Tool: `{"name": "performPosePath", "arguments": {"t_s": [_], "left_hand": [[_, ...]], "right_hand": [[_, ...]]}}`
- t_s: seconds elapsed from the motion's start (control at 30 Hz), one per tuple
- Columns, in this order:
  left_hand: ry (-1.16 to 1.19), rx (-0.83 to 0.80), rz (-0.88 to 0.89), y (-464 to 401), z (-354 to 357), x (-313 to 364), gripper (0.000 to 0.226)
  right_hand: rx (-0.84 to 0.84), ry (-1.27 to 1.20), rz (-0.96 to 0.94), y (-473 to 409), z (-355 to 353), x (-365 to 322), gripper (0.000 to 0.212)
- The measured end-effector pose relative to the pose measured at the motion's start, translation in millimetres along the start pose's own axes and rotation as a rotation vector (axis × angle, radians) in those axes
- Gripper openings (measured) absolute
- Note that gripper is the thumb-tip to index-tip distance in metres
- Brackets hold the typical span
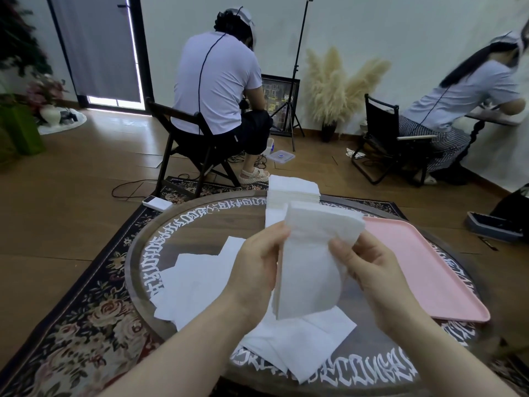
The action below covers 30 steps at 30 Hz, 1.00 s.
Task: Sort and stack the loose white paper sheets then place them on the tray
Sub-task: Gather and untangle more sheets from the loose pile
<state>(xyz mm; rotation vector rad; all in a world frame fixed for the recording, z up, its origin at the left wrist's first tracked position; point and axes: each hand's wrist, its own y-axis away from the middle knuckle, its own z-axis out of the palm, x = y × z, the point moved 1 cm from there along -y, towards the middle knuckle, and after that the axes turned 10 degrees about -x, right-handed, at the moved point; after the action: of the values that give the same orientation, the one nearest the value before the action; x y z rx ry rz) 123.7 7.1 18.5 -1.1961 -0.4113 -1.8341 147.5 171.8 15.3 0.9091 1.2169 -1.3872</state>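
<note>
Head view: tray [446, 270] edge cropped

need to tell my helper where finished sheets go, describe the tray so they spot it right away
Start at the round dark table with white lettering around its rim. On its right side lies a flat pink tray, rectangular with rounded corners. It is the only coloured item there; everything else on the table is white paper.

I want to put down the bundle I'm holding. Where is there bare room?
The pink plastic tray on the right holds nothing visible. Bare dark round table also shows between the tall white paper stack and the loose white sheets. The table's left and near side are crowded with sheets.
</note>
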Motion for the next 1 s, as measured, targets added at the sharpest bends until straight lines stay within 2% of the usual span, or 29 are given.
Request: {"name": "performPosePath", "arguments": {"t_s": [0.07,0.17,0.2,0.37,0.5,0.57,0.63,0.77,0.87,1.0], "left_hand": [[0.013,0.139,0.01,-1.9,-2.9,1.5,0.041],[-0.045,0.358,0.07,-3.9,-9.9,1.9,0.016],[-0.109,0.386,0.083,-4.5,-12.2,0.9,0.023],[-0.272,0.333,0.147,-4.1,-13.8,-2.3,0.06],[-0.243,0.411,0.203,-7.2,-18.1,-1.4,0.068],[-0.203,0.436,0.233,-8.0,-19.0,2.9,0.062],[-0.191,0.438,0.239,-7.3,-18.5,6.8,0.046],[-0.244,0.487,0.188,-5.6,-17.1,2.3,0.017],[-0.253,0.453,0.12,-5.9,-11.9,-4.1,0.016],[-0.17,0.309,0.03,-5.0,-4.1,-11.9,0.016]], "right_hand": [[0.051,-0.028,-0.02,-0.6,-1.8,-0.1,0.033],[0.136,-0.032,-0.065,-2.4,-8.1,-4.5,0.029],[0.146,-0.052,-0.074,-2.7,-9.5,-6.4,0.029],[0.061,-0.155,-0.052,-1.3,-5.5,-8.0,0.03],[0.102,-0.113,-0.089,-1.8,-8.0,-9.5,0.029],[0.153,-0.067,-0.139,-2.2,-11.3,-11.5,0.026],[0.176,-0.048,-0.185,-2.2,-14.2,-13.0,0.023],[0.093,-0.11,-0.164,-1.9,-12.4,-13.0,0.024],[0.023,-0.107,-0.059,-2.3,-7.6,-5.9,0.024],[0.024,0.007,0.04,-2.2,-5.7,3.2,0.027]]}}
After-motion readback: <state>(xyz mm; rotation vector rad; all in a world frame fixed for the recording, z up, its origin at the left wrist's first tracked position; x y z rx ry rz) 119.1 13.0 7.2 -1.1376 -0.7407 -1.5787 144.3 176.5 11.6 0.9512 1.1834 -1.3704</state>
